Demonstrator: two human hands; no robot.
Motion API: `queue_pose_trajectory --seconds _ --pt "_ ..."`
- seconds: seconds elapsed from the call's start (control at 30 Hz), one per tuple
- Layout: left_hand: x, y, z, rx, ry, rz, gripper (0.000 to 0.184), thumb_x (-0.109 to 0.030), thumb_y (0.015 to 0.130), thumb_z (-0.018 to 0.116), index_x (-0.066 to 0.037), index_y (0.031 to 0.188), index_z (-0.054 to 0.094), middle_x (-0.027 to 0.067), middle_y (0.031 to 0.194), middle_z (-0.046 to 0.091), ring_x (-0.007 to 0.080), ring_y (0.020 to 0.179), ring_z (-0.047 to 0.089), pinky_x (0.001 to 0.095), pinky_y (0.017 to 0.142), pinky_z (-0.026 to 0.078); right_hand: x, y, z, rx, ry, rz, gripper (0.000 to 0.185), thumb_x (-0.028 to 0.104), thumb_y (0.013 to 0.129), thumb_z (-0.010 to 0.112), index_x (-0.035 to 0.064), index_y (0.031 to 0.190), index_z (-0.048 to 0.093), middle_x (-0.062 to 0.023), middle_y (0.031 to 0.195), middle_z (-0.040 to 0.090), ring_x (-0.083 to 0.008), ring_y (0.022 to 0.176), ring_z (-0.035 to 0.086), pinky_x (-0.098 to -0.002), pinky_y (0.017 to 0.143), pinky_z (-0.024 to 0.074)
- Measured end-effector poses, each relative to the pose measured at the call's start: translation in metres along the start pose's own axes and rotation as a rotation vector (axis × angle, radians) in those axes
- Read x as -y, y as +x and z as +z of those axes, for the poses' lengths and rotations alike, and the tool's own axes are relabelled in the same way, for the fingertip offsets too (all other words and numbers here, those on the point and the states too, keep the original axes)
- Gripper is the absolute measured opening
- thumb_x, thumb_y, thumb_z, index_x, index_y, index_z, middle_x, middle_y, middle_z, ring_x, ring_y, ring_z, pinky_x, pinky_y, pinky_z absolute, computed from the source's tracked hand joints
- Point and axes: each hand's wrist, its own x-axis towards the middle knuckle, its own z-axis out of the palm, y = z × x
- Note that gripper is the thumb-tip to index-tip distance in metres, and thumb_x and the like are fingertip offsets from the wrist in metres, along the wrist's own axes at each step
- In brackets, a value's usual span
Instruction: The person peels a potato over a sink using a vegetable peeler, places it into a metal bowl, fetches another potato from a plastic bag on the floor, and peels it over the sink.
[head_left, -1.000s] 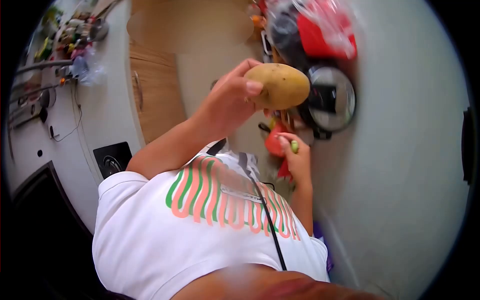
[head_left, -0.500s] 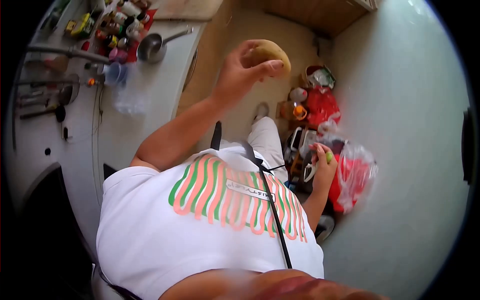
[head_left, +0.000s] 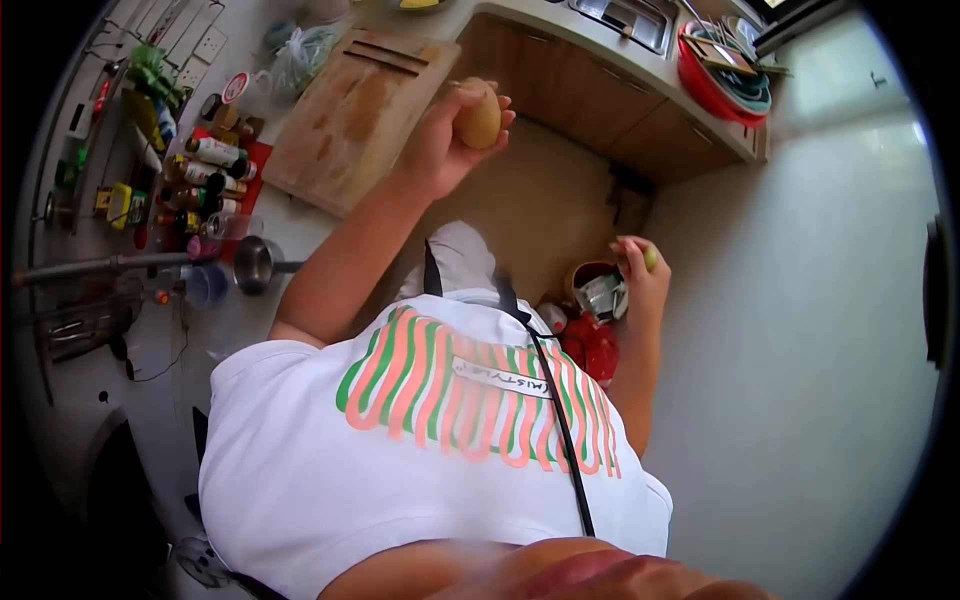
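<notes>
A yellow-brown potato [head_left: 478, 116] is held up in my left hand [head_left: 437, 147], near the right edge of the wooden cutting board, with fingers and thumb wrapped round it. My right hand [head_left: 645, 278] is raised on the right side, apart from the potato. Its fingers are closed round a small green object [head_left: 651, 259], mostly hidden in the grip and too small to name.
On the left counter are the cutting board [head_left: 350, 120], several bottles [head_left: 215, 152] and a metal pan [head_left: 257, 265]. A red basin [head_left: 705, 82] stands by the sink [head_left: 630, 22] at top right. Red bags [head_left: 590, 348] lie low beside the right forearm, near the wall [head_left: 790, 340].
The view has swung from the floor items and wall toward the counter, cutting board and sink. The potato, still in my left hand, now appears further left; my right hand appears higher.
</notes>
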Motion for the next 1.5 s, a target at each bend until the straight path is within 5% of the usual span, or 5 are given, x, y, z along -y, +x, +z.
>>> queue_pose_trajectory --seconds 0.37,0.9,1.13,1.4,1.5 --pt "-0.088 0.325 -0.011 0.362 -0.017 -0.103 0.063 -0.045 0.100 0.039 0.001 0.139 0.055 0.0167 0.122 0.065 0.0248 0.102 0.063 0.0378 0.079 0.053 0.071 0.295 0.101 0.107 0.034 0.154 0.021 0.019 0.102 0.065 0.0001 0.105 0.074 -0.0059 0.093 0.076 -0.0059 0.068 0.054 -0.0229 0.060 0.0413" --pt "-0.105 0.664 -0.027 -0.200 0.252 -0.187 0.043 -0.044 0.107 0.051 -0.006 0.118 0.065 0.0090 0.104 0.071 0.0219 0.085 0.069 0.0347 0.063 0.052 0.126 0.736 0.181 0.204 -0.201 -0.016 0.028 0.024 0.101 0.063 -0.0009 0.108 0.073 -0.0070 0.085 0.075 -0.0103 0.064 0.062 -0.0275 0.059 0.0490" --pt "-0.099 0.746 -0.055 -0.219 0.257 -0.207 0.062 -0.063 0.107 0.039 -0.011 0.133 0.063 0.0080 0.117 0.070 0.0225 0.106 0.068 0.0366 0.078 0.056 0.084 0.920 0.253 0.023 -0.599 -0.220 0.048 0.047 0.098 0.066 0.0073 0.125 0.071 -0.0178 0.098 0.077 -0.0400 0.094 0.074 -0.0448 0.086 0.0559" --pt "-0.105 0.796 -0.067 -0.183 0.039 -0.150 0.033 -0.033 0.101 0.067 -0.009 0.123 0.060 0.0079 0.109 0.067 0.0212 0.098 0.068 0.0313 0.077 0.060 0.071 0.906 0.262 -0.149 -0.969 -0.258 0.031 0.033 0.093 0.071 0.0123 0.116 0.075 -0.0185 0.101 0.074 -0.0422 0.089 0.071 -0.0517 0.078 0.0566" --pt "-0.088 0.831 -0.100 -0.284 -0.050 -0.293 0.048 -0.047 0.106 0.044 -0.006 0.114 0.068 0.0144 0.096 0.074 0.0259 0.083 0.073 0.0410 0.063 0.058 0.061 0.903 0.249 -0.113 -0.926 -0.384 0.024 0.019 0.091 0.072 0.0148 0.114 0.077 -0.0172 0.097 0.073 -0.0392 0.087 0.071 -0.0495 0.076 0.0570"
